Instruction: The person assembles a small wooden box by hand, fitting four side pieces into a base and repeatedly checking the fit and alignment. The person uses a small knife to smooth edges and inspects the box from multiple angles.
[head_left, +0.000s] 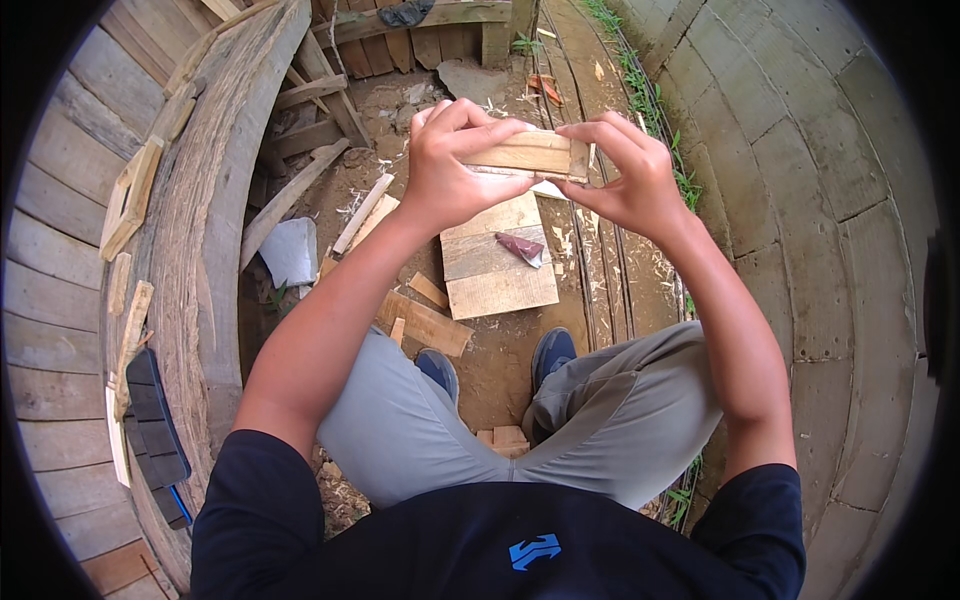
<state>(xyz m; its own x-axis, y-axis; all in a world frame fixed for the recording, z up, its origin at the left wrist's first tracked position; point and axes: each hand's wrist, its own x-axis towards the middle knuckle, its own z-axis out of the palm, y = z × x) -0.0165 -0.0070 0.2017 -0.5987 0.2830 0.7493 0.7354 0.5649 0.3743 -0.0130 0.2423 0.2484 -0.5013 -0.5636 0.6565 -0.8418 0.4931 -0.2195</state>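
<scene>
Up in front of me, both hands hold a small pale wooden frame (pixel 525 153), tilted so that I see it nearly edge-on. A short strip crosses its right end. My left hand (pixel 455 165) grips the left end, thumb below and fingers above. At the right end, my right hand (pixel 630 170) pinches it between thumb and fingers. Below them a plank board (pixel 500 292) lies on the ground. On that board rests a folded dark-red sheet (pixel 520 248) that looks like sandpaper, with a pale corner showing. How the frame's far side looks is hidden.
A long timber beam (pixel 205 230) runs along my left, carrying another wooden frame (pixel 130 200) and a dark phone-like slab (pixel 155 430). Wood offcuts (pixel 425 325) and shavings litter the dirt. A pale stone block (pixel 290 252) lies left; a block wall (pixel 790 200) rises right.
</scene>
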